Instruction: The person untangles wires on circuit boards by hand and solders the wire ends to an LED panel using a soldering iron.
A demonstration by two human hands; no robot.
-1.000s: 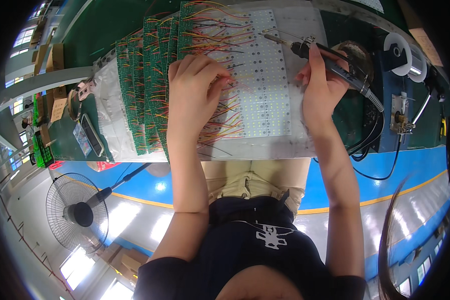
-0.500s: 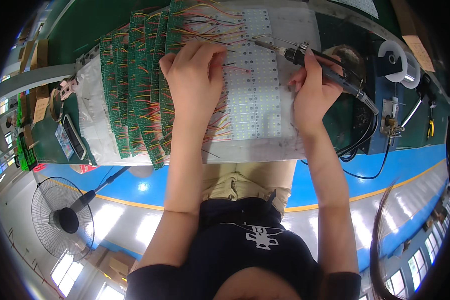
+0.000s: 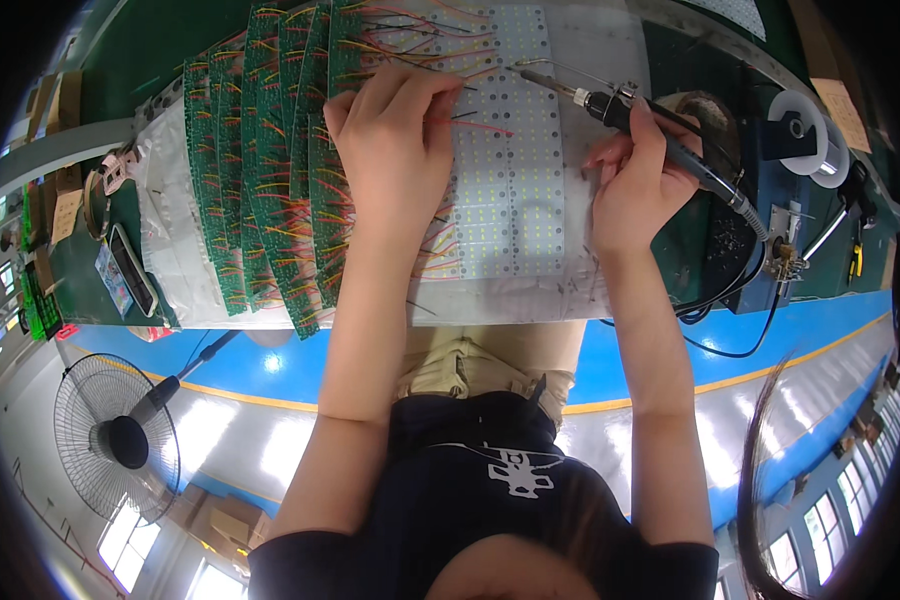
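Observation:
My left hand is over the inner ends of the green circuit board strips, its thumb and fingertips pinched together. A thin wire runs out from the pinch over the white LED boards. My right hand grips a black soldering iron, with a thin metal guide tube alongside its shaft. The iron's tip points left and is close to the wire's end; I cannot tell whether they touch. Red, yellow and black wires stick out from the green strips, several lying across the white boards.
Right of the boards stand a solder spool and a blue soldering station with looped black cables. A yellow-handled tool lies beyond. At left are a phone and a tape roll. A floor fan stands below the table's edge.
Both hands have moved slightly farther away, the right one also a little to the right with the soldering iron. The left hand stays pinched. The whole view has shifted a little.

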